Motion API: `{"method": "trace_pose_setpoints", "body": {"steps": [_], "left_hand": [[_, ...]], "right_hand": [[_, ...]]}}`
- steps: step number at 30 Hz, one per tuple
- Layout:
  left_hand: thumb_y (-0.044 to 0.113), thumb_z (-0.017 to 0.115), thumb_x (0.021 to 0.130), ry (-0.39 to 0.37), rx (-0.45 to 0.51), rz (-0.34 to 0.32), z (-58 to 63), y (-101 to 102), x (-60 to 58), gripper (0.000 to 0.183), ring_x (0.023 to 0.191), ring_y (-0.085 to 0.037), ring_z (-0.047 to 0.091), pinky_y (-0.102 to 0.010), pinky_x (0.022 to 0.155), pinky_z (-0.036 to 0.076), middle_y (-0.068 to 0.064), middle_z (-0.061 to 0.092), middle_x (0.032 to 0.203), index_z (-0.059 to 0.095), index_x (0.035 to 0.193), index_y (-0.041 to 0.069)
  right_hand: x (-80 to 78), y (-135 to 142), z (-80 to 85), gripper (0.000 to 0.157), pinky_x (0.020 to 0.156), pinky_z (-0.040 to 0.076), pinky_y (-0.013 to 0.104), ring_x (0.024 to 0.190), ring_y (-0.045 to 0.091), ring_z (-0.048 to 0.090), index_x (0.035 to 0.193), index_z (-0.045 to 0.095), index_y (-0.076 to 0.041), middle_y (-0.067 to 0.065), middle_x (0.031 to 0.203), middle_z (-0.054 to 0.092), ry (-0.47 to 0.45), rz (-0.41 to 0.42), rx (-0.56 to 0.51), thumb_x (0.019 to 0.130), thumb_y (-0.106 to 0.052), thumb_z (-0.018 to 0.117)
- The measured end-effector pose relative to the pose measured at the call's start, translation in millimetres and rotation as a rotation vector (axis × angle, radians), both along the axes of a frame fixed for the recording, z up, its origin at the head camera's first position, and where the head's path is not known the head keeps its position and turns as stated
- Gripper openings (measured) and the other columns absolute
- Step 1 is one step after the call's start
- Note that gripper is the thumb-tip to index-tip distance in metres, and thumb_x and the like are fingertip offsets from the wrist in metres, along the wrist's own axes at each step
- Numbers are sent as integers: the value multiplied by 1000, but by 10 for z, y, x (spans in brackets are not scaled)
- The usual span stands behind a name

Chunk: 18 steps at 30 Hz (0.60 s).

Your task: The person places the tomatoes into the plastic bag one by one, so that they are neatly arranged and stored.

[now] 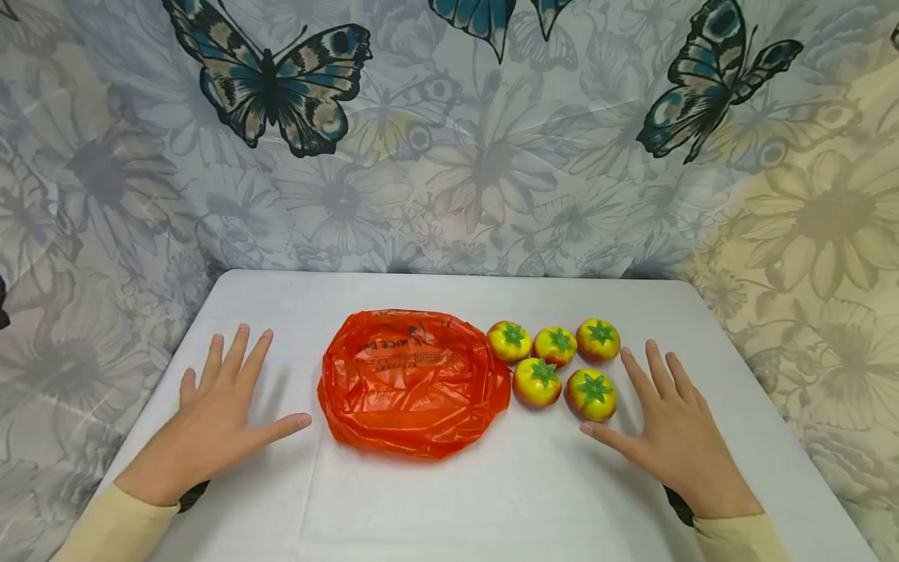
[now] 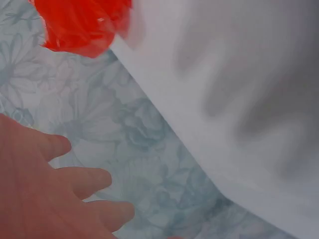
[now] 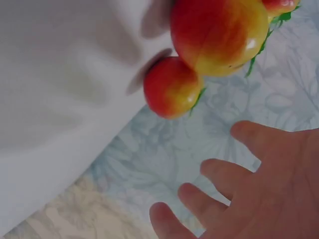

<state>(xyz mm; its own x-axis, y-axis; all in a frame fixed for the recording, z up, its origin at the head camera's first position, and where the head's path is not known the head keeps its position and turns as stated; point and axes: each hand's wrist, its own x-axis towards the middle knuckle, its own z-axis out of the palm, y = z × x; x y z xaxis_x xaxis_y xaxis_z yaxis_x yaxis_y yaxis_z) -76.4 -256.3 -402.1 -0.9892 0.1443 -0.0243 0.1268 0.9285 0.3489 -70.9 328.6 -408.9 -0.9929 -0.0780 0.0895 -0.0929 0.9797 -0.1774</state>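
A crumpled red plastic bag (image 1: 414, 382) with dark printing lies at the middle of the white table. Just right of it sit several red-and-yellow toy tomatoes (image 1: 537, 383) with green leafy tops, grouped in two rows. My left hand (image 1: 218, 414) hovers left of the bag, fingers spread, holding nothing. On the other side my right hand (image 1: 667, 429) is spread beside the tomatoes, its thumb close to the nearest one; whether they touch I cannot tell. The right wrist view shows two tomatoes (image 3: 172, 88) beyond the spread fingers, and the left wrist view catches the bag's edge (image 2: 82, 25).
The table (image 1: 449, 507) has a white cover with rounded far corners. Behind it and at both sides hangs a grey floral cloth (image 1: 485, 179) with large butterflies (image 1: 270, 86) printed on it.
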Motion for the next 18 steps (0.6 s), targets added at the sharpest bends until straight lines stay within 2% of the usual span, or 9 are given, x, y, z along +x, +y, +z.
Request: {"method": "trace_pose_setpoints", "body": {"steps": [3,9,12,18], "left_hand": [[85,63,88,-31,49,-9,22,96,-44,126,165,-54,-12,-92,114,12,-12,-14,183,-7,175,26],[84,60,92,-67,157,-36,59,324,-230,123,167,-52,4,-84,121,23,-15,-9,183,-9,175,24],[83,58,93,-84,201,-44,69,427,-341,121,166,-51,12,-80,124,25,-18,-2,183,-5,175,19],[82,52,97,-151,290,-32,70,518,-510,118,167,-49,15,-74,129,22,-22,8,182,1,175,9]], "right_hand": [[-12,-56,32,125,108,30,89,161,59,17,175,20,-17,26,180,9,8,15,11,82,-85,71],[-33,-171,66,117,97,45,85,144,63,42,171,33,-17,30,175,26,23,46,33,83,-86,68],[-47,-222,76,113,92,53,80,139,61,49,169,39,-17,31,173,32,31,55,39,84,-86,67],[-78,-300,97,107,87,59,73,137,58,53,166,43,-16,32,169,38,19,73,19,86,-81,71]]}}
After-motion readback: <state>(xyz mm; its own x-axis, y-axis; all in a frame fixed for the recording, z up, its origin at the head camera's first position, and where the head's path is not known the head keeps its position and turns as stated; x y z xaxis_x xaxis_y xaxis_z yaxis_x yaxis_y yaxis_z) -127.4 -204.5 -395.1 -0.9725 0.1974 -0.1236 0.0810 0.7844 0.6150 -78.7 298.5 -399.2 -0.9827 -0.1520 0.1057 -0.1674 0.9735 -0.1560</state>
